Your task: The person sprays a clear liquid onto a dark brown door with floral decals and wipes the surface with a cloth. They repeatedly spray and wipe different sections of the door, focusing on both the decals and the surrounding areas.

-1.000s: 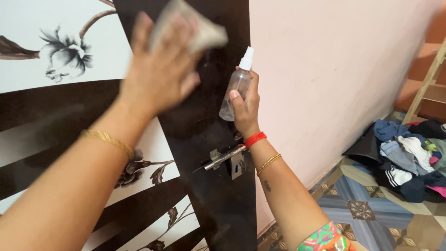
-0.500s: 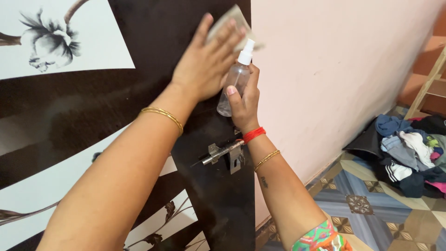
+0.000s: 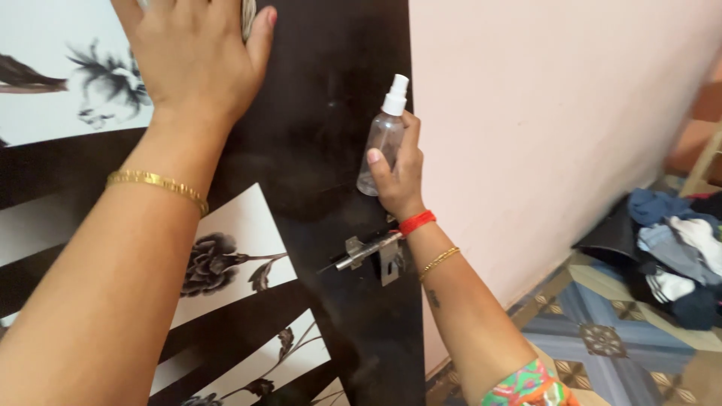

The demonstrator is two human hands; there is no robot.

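Left hand (image 3: 197,64) is now up at the top-left of the door (image 3: 331,113), half over the white flower panel (image 3: 75,83). Half a second ago it was pressed flat near the door's right edge, just above the bottle; a second ago it was mid-panel and blurred. So it sweeps side to side across the upper dark strip, and this is the left end of a stroke.

Cloth (image 3: 247,15): only a sliver shows between thumb and palm at the frame's top edge; the rest is under the hand. The hand lies flat with fingers spread, pinning the cloth to the door rather than clenching it.

Right hand (image 3: 398,177) has barely moved across all three frames. Its fingers are wrapped around the clear spray bottle (image 3: 383,135), upright with the white nozzle on top, close against the door's right edge by the pink wall (image 3: 541,135). No finger is on the nozzle, so I judge it isn't spraying.

The latch (image 3: 372,252) below the right wrist is untouched. The clothes pile (image 3: 677,256) sits on the tiled floor (image 3: 594,331), well apart.

My read: wiping is mid-run on the upper door, and the lower panels don't look reached.
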